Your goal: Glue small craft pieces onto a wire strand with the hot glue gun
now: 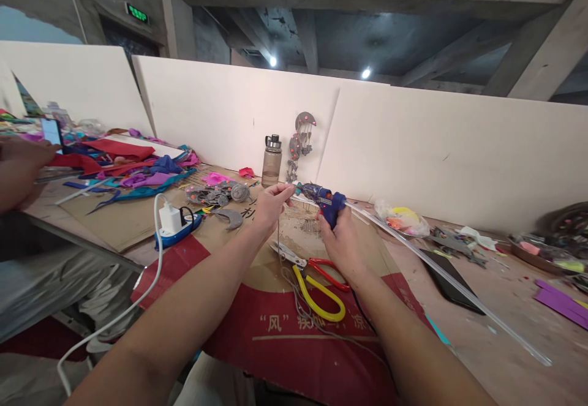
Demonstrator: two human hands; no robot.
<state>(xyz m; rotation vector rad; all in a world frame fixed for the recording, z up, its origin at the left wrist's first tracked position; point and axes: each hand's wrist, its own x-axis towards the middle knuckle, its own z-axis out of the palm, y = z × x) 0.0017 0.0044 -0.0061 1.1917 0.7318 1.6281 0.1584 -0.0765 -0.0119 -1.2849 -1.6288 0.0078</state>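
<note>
Pale characters “风” and “凉” on red cardboard [275, 302]

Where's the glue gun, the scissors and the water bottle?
Glue gun [331, 206], head view: on its blue body.
Scissors [297, 260], head view: on metal near the joint.
Water bottle [272, 163], head view: on its see-through side.

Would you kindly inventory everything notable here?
Glue gun: one, blue, centre
Glue stick: one, clear, gun's rear
String: uncounted, grey, centre
Scissors: one, red and yellow, centre
Cardboard: several, brown and red, centre and left
Bottle: one, translucent, rear
Boards: several, white, rear
Ornament: one, grey and pink, beside bottle
Craft pieces: several, grey, left rear
Power strip: one, blue, left
Fabric scraps: many, multicoloured, left
Phone: one, black, right
Lit phone: one, left
Plastic bag: one, clear, right
Another person's hand: one, left
Left hand: one, holding string
Right hand: one, gripping gun
</note>
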